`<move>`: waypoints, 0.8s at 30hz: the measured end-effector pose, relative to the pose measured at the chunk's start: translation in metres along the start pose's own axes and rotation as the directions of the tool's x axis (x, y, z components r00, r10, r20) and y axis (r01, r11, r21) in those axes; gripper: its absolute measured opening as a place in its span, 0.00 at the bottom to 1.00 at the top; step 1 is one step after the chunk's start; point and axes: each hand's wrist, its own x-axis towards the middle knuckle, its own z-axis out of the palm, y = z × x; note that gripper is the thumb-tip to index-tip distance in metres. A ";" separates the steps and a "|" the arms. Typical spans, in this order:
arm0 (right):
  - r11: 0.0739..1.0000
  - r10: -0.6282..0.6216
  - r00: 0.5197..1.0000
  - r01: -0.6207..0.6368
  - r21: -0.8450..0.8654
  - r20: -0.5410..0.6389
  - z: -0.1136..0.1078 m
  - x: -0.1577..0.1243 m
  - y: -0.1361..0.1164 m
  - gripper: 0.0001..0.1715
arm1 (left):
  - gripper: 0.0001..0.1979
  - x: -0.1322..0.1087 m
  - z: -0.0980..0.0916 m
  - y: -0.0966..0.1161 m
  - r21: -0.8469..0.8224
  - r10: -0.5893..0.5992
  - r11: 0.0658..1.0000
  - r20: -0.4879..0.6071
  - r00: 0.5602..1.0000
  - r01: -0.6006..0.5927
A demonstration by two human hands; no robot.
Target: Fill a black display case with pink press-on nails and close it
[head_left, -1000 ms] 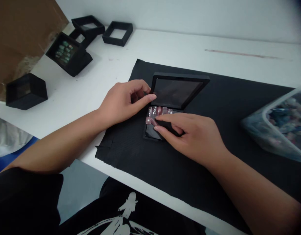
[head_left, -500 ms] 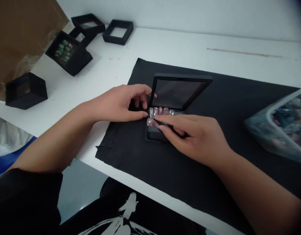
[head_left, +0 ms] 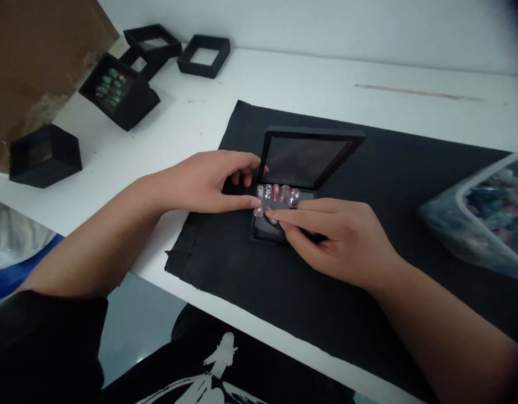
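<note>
An open black display case (head_left: 259, 234) lies on a black mat, its windowed lid (head_left: 311, 161) tilted up. Glossy pink press-on nails (head_left: 276, 193) with silver decorations stand in a row inside, and another nail (head_left: 257, 212) sits below the row's left end. My right hand (head_left: 338, 235) reaches in from the right, thumb and index closed on a small pink press-on nail (head_left: 271, 217) against the case's pad. My left hand (head_left: 219, 182) is at the left side, thumb apart from the fingers. Its thumb tip touches the lower-left nail area; its index tip is by the lid's edge.
Several black display cases (head_left: 204, 56) stand at the back left, one holding green nails (head_left: 112, 87). Another dark case (head_left: 46, 156) is by the brown cardboard (head_left: 31, 56). A clear plastic tub (head_left: 461, 224) of small items stands on the mat (head_left: 225, 280) at right.
My right fingertips have shifted slightly down and the pink nail lies lower against the pad. My left thumb has moved right, onto the case's left edge.
</note>
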 end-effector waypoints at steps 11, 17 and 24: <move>0.999 0.040 0.999 -0.041 -0.005 -0.007 0.002 0.001 -0.002 0.12 | 0.28 0.003 0.006 -0.002 0.046 0.004 0.999 -0.047 0.999 -0.002; 0.998 0.062 0.998 -0.062 0.008 -0.020 0.002 0.000 -0.001 0.12 | 0.25 0.003 0.007 -0.003 0.041 0.033 0.999 -0.047 0.998 -0.032; 0.999 0.034 0.999 -0.034 0.007 -0.030 0.003 0.001 0.000 0.11 | 0.32 0.002 0.004 -0.004 0.045 0.033 0.998 -0.036 0.999 -0.031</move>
